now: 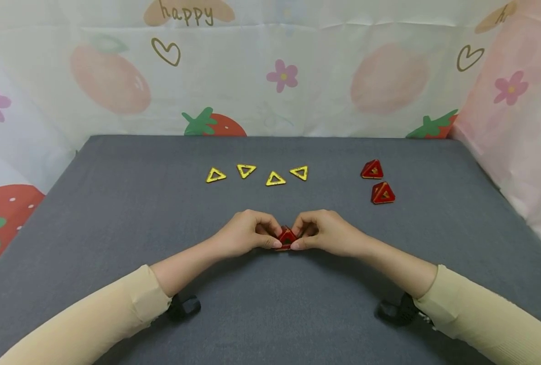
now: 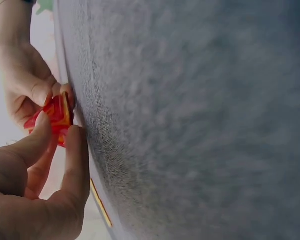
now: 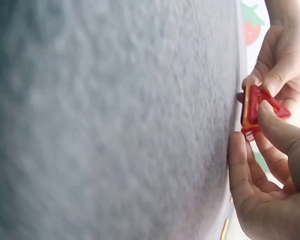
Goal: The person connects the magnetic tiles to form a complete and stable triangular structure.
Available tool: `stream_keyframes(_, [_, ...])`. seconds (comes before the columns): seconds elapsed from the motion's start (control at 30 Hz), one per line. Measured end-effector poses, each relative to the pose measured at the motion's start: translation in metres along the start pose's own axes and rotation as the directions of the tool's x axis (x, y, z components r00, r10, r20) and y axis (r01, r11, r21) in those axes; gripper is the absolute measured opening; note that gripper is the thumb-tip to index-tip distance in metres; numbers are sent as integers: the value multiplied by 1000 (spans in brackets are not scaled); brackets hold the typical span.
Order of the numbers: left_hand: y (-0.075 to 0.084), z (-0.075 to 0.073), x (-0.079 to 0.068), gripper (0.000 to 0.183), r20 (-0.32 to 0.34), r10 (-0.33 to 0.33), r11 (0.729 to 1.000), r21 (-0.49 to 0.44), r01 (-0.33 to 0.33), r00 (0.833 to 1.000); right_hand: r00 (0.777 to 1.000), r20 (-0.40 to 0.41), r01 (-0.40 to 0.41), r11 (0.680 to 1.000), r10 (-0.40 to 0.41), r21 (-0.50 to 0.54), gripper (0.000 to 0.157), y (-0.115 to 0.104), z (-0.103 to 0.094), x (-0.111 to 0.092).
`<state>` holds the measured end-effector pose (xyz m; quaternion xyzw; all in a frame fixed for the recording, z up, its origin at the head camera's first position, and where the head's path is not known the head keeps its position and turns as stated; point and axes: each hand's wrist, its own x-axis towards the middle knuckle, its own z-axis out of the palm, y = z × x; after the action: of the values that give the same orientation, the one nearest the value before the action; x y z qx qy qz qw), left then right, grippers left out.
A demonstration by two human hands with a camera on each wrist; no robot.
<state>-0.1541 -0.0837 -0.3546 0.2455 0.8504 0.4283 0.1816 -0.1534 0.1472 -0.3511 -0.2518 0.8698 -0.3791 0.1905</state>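
Observation:
Between my two hands, at the middle of the grey table, is a small red pyramid (image 1: 287, 237) built of hollow triangular tiles. My left hand (image 1: 240, 234) pinches its left side with thumb and fingers, while my right hand (image 1: 330, 234) pinches the right side. In the left wrist view the red pyramid (image 2: 60, 112) shows a yellow edge along its base, close to the tabletop. The right wrist view shows the red pyramid (image 3: 253, 102) from the other side, a thumb lying across one face. Fingers cover parts of it in every view.
Several yellow hollow triangles lie flat in a row farther back, one yellow triangle (image 1: 276, 179) among them. Two finished-looking red pyramids, a rear one (image 1: 372, 170) and a nearer one (image 1: 383, 193), stand at the back right. A printed curtain (image 1: 320, 61) hangs behind the grey table (image 1: 138, 203).

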Motion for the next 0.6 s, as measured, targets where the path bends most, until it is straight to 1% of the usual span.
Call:
stream_keyframes(0.13, [4, 1, 8, 15, -40, -17, 1000, -21, 16, 999, 997, -65, -28, 1000, 29, 13, 16, 2, -8, 2])
stream_keyframes(0.23, [8, 2, 17, 16, -84, -26, 1000, 5, 27, 996, 991, -121, -47, 999, 49, 23, 16, 5, -14, 3])
stream_keyframes(0.33, [11, 3, 29, 16, -144, -41, 999, 24, 45, 989, 980, -185, -70, 997, 72, 18, 17, 9, -21, 5])
stream_keyframes(0.47, [19, 6, 48, 17, -239, -75, 996, 20, 82, 968, 954, -280, -112, 994, 105, -8, 19, 14, -31, 9])
stream_keyframes(0.6, [29, 11, 69, 21, -331, -112, 993, -5, 117, 937, 916, -376, -156, 988, 141, -10, 23, 21, -43, 15])
